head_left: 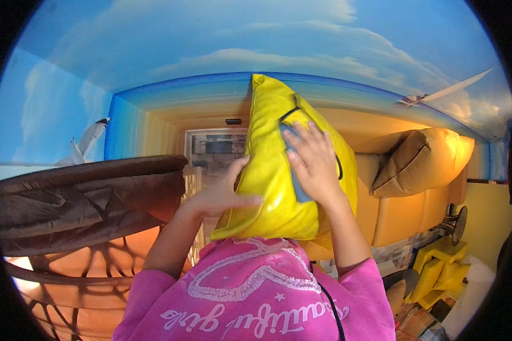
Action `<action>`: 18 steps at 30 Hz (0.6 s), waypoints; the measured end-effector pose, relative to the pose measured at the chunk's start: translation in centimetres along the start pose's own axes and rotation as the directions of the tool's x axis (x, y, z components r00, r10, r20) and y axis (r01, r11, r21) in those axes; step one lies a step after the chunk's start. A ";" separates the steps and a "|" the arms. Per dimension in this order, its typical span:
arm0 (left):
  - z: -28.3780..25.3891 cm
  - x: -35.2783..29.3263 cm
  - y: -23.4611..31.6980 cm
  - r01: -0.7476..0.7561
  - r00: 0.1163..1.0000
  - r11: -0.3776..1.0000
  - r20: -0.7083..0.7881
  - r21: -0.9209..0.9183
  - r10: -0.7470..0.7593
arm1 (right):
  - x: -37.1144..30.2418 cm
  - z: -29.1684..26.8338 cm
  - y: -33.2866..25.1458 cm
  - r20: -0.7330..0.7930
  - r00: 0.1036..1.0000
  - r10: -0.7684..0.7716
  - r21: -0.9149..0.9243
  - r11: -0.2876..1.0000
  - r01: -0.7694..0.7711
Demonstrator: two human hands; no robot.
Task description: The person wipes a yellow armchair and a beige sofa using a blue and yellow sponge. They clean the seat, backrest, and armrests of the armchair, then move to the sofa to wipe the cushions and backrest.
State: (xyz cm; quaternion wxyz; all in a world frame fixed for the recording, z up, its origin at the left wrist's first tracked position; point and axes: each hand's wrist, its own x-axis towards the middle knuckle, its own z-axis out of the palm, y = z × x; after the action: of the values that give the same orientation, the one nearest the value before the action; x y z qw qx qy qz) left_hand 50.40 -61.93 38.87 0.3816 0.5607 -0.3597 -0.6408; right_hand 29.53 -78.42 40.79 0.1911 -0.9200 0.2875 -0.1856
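A shiny yellow cushion (267, 153) stands tilted in front of my chest, one corner pointing up. My right hand (313, 162) lies flat against its face, fingers stretched out. Under that palm shows a blue-grey patch (299, 184); whether it is a cloth or part of the cushion's design, I cannot tell. Black curved lines run beside it. At the cushion's left edge is my left hand (224, 184), slightly blurred, its thumb and fingers spread apart against the side.
A tan sofa (401, 213) with a brown-and-tan cushion (421, 162) stands at the right. On the left is a dark brown padded seat (91, 199) above an orange surface with dark branching lines. Yellow angular pieces (438, 270) lie lower right. A sky mural (210, 40) covers the wall.
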 end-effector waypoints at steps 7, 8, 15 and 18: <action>4.4 2.9 3.2 0.050 0.952 0.869 -0.286 0.492 0.107 | -0.3 0.7 -2.0 0.079 0.987 -0.138 0.106 0.986 0.129; 4.8 2.8 2.9 0.030 0.918 0.861 -0.355 0.508 0.177 | -0.1 0.7 -1.6 0.085 0.984 -0.156 0.107 0.983 0.146; 4.3 4.5 3.7 -0.023 0.912 0.582 -0.222 0.813 0.346 | 1.8 2.2 5.0 -0.038 0.980 0.194 0.049 0.980 -0.192; 4.5 5.0 5.9 -0.047 0.947 0.616 -0.161 0.786 0.277 | 2.6 3.1 4.4 -0.042 0.979 0.202 0.025 0.979 -0.201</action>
State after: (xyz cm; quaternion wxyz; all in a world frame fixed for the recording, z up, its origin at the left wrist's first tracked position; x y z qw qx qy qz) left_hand 46.07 -68.91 42.41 0.2058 0.7152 -0.5941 -0.3054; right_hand 30.88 -82.53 36.76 0.2120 -0.8798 0.3814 -0.1885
